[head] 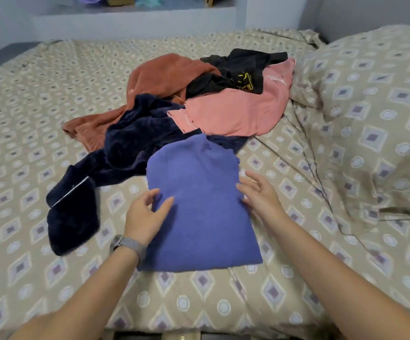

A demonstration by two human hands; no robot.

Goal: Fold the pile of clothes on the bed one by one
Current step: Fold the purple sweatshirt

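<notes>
Folding in progress: a blue top (201, 204) lies flat on the bed (27, 278), already narrowed to a long panel, with its neck end pointing toward the pile (194, 99) and its hem nearest the person. It sits in front of the pile, probably so that the unfolded clothes — a rust piece, a black piece, a pink top and a dark navy garment — stay apart from the work. The left hand (145, 217) rests at the panel's left edge, fingers loosely curved and spread, thumb lying on the cloth; the right hand (260, 195) flanks the right edge, fingers extended. Neither grip is clamped on anything — both are apart. The top thus lies between the two hands at mid-length, a placement that suits squaring the edges or starting the cross fold.
</notes>
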